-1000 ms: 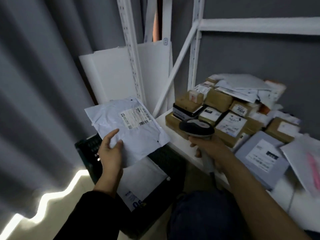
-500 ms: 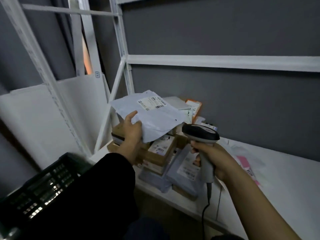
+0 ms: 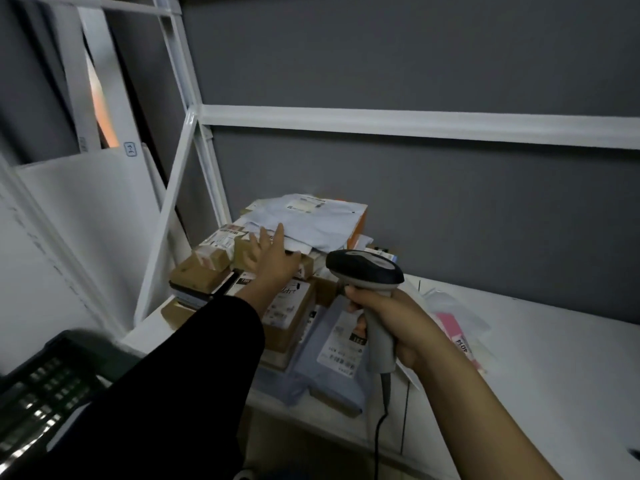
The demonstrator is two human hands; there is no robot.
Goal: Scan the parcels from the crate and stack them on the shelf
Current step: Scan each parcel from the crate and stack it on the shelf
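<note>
**Mailer down on the pile, left hand off it**

Half a second ago the pale blue-white plastic mailer bag (image 3: 311, 220) was held up in the left hand. Now it lies flat on top of the heap at the back left corner of the white metal shelf (image 3: 554, 358), label upward and close to the grey wall. The left hand (image 3: 273, 261) has let it go. Its fingers (image 3: 278, 233) are straight and spread, holding nothing, with the tips at the bag's near edge; I cannot tell whether they touch it.

The bag looks light, thin and limp, so it would likely sag rather than keep its shape. Its slick film could slide off the uneven stack. A pinch at an edge or corner, or a flat palm underneath, seems the best hold. The contents are hidden, so I cannot judge whether it is fragile.

It is creased, and a small white printed label sits near its far edge, too blurred to read.

Under it sit brown cardboard boxes (image 3: 201, 271) with white labels, and a grey plastic mailer (image 3: 332, 368) lies lower at the front. The right hand (image 3: 391, 320) is curled round the handle of the grey-and-black barcode scanner (image 3: 363, 271), whose cable hangs down. The black slatted plastic crate (image 3: 45, 382) stands at lower left.
</note>
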